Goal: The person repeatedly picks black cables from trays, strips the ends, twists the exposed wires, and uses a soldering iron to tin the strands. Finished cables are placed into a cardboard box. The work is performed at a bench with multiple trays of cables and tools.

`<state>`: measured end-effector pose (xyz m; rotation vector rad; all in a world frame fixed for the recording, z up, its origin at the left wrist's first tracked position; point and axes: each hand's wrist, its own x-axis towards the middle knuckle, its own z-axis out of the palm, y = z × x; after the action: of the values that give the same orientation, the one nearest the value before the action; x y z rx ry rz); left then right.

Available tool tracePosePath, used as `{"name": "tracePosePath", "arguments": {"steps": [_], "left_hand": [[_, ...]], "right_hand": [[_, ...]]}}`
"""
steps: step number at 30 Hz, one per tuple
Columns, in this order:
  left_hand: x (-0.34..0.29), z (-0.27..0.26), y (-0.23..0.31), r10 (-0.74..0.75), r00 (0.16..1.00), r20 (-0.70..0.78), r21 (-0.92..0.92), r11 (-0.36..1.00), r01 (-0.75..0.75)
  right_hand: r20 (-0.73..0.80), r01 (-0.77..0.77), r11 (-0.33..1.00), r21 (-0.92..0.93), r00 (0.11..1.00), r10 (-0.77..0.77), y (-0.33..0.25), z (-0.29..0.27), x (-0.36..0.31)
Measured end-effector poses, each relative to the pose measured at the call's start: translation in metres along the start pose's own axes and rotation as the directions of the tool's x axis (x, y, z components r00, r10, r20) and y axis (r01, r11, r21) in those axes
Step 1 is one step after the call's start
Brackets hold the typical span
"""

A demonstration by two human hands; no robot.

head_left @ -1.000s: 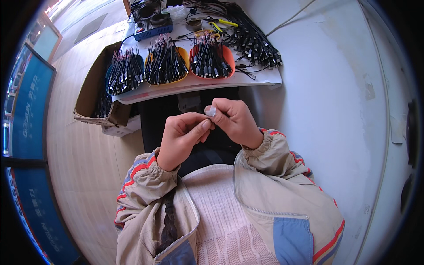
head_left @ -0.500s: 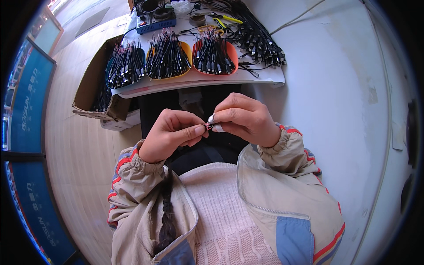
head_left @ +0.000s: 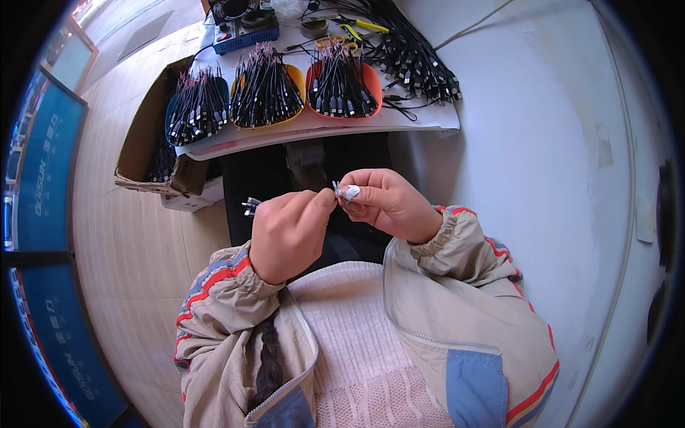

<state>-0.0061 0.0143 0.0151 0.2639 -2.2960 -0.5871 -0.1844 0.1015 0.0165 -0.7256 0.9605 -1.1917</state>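
Over my lap, both hands meet at the stripped ends of some thin wires. My left hand (head_left: pixel 291 232) is closed, its back turned up, around a small bundle of black USB cables (head_left: pixel 250 206) whose metal plugs stick out on its left side. Its thumb and forefinger touch the wire ends (head_left: pixel 337 191). My right hand (head_left: pixel 392 205) pinches those ends from the other side, with white wrapping (head_left: pixel 349 192) on its thumb tip. Most of the cables' length is hidden inside my left hand.
On the table (head_left: pixel 421 123) ahead stand a teal bowl (head_left: pixel 169 121), a yellow bowl (head_left: pixel 300 78) and a red bowl (head_left: pixel 375 84), filled with short black cables. More cables (head_left: pixel 410 57) lie at right, near yellow-handled pliers (head_left: pixel 371 26). A cardboard box (head_left: pixel 135 157) stands left, a blue device (head_left: pixel 246 41) behind.
My left hand has rolled over, showing its back, and cable plugs now stick out at its left. My right hand has dropped slightly and turned, bringing its wrapped thumb on top.
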Motion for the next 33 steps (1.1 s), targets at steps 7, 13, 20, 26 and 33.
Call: {"name": "tracePosePath", "arguments": {"steps": [7,13,20,26,33], "left_hand": [[-0.007,-0.003,-0.001,-0.416,0.895,0.162,-0.529,0.729,0.434],[-0.008,0.002,0.004,-0.42,0.895,0.149,-0.547,0.719,0.429],[-0.01,0.013,0.004,-0.078,0.995,-0.067,-0.06,0.995,0.074],[-0.015,0.003,-0.002,-0.493,0.827,0.268,-0.721,0.467,0.512],[-0.011,0.004,0.002,-0.269,0.963,-0.011,-0.402,0.883,0.242]], "right_hand": [[0.214,0.436,0.183,-0.881,0.712,-0.669,-0.009,0.004,-0.013],[0.382,0.412,-0.131,-0.902,0.617,-0.688,-0.007,0.008,-0.009],[-0.059,-0.109,0.99,0.083,0.992,0.114,0.004,0.001,-0.008],[0.182,0.475,0.447,-0.758,0.813,-0.553,-0.003,-0.002,-0.009],[0.128,0.415,0.488,-0.768,0.847,-0.517,0.001,0.006,-0.009]]}}
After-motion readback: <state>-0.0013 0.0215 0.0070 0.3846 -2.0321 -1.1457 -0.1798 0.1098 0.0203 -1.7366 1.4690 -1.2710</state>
